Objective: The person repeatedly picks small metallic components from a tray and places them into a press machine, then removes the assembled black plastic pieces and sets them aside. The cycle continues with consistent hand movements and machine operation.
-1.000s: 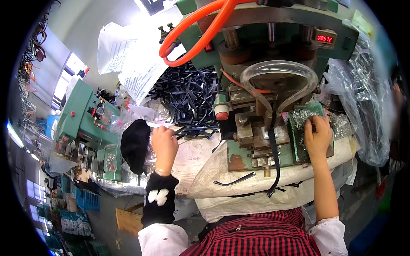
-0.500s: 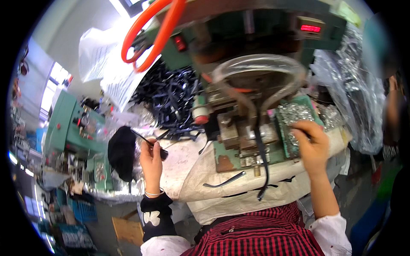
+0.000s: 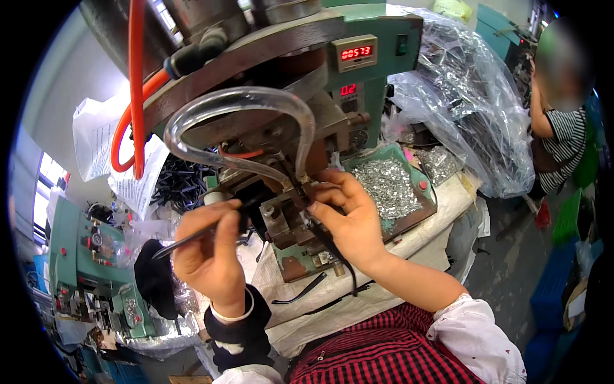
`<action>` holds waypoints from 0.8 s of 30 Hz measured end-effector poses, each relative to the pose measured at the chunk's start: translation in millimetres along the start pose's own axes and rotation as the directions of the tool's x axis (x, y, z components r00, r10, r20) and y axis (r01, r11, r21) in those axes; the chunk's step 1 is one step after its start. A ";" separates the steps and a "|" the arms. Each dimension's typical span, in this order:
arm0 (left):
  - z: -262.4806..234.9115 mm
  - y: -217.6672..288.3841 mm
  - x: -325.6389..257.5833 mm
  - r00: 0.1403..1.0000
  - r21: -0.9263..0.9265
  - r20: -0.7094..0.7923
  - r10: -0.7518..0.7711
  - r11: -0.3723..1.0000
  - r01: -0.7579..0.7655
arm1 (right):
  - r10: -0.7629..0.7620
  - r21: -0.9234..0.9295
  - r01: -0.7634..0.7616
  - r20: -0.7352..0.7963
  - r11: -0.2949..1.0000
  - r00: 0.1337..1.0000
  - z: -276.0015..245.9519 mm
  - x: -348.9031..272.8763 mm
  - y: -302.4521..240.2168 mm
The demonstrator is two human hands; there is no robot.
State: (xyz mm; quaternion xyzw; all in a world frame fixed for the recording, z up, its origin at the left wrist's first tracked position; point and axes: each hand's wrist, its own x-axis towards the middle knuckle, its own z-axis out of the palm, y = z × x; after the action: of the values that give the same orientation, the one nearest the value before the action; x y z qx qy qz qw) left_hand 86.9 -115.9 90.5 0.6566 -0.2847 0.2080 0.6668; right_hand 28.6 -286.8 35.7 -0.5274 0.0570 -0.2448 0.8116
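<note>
We judge positioning underway; the next move calls for steadiness. The dark strip (image 3: 340, 253) hangs from the fixture (image 3: 276, 224) toward six o'clock. Our right hand (image 3: 353, 225): four o'clock, narrow, grip unclear. Our left hand (image 3: 214, 256): eight, pinching a slim piece (image 3: 182, 242).

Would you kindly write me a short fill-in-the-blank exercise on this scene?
1. A thin dark strip is held in the person's ____ hand, whose wrist wears a white band.
2. The tray of small silvery pieces, beside the right hand, is ____ in colour.
3. The apron is checked in black and ____.

Missing words: left; green; red.
</note>
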 end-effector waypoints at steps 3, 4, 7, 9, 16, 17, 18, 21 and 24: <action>7.4 5.4 -2.0 0.968 0.006 0.007 0.250 0.968 -0.250 | -0.098 -0.203 0.106 0.048 0.973 0.994 -0.7 -17.4 -20.1; 10.9 5.7 -10.3 0.953 0.002 0.035 0.302 0.953 -0.302 | -0.087 -0.328 0.124 0.127 0.937 0.988 -10.1 -23.4 -26.7; 19.5 -1.4 -29.3 0.834 0.218 0.339 0.436 0.826 -0.521 | -0.256 -0.723 0.445 0.364 0.529 0.895 -64.8 -15.7 -31.4; 25.9 -7.2 -40.1 0.760 0.212 0.469 0.450 0.778 -0.591 | -0.387 -0.972 0.229 0.193 0.048 0.902 -99.9 -8.5 -21.0; 45.4 -31.9 -47.0 0.625 0.224 0.510 0.591 0.610 -0.760 | -0.520 -0.988 0.152 0.111 0.037 0.847 -154.3 10.2 21.6; 45.9 -34.2 -46.5 0.624 0.222 0.501 0.600 0.608 -0.762 | -0.546 -0.981 0.171 0.095 0.090 0.833 -157.5 13.6 21.5; 45.1 -35.7 -46.8 0.612 0.208 0.511 0.603 0.604 -0.769 | -0.587 -0.981 0.168 0.081 0.096 0.806 -159.8 16.4 20.9; 42.2 -41.9 -46.1 0.608 0.183 0.502 0.616 0.611 -0.770 | -0.445 -0.957 0.042 -0.095 0.287 0.891 -162.7 22.7 20.4; 40.9 -47.5 -45.4 0.590 0.146 0.503 0.631 0.611 -0.778 | -0.427 -0.876 0.063 -0.169 0.477 0.888 -161.6 25.7 23.4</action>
State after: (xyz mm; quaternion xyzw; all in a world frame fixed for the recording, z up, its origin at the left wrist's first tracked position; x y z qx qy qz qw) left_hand 79.3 -154.6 23.9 0.6206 -0.6133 0.3666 0.3229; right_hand 2.3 -424.9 -51.3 -0.8028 0.2418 -0.3942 0.3763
